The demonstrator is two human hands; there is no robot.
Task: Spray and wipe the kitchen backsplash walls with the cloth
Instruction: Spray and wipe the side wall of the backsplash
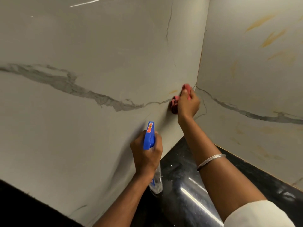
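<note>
Gripping a bunched-up pink cloth, the fingers of the right hand are curled tight round it and press it flat on the left wall, just beside the corner where it meets the right wall. Most of the cloth is tucked behind the hand, so only a couple of pink bits poke out.

The left hand is lower down and nearer, with its fingers wrapped round the neck of the spray bottle. The fingertips are on the far side, so can't tell if one's on the trigger. The bottle's long axis runs roughly up-down in the shot: the blue head sticks up with the nozzle aimed at the left wall, and the clear body hangs below the wrist. Its bottom end is blurry and I can't tell if it touches the counter.

Further out there's a silver bangle on the right forearm and a white sleeve cut off at the bottom edge.

Both walls are glossy marble-look slabs with grey veins, and the right one has yellowish streaks. The counter is shiny black stone with a few pale specks.
</note>
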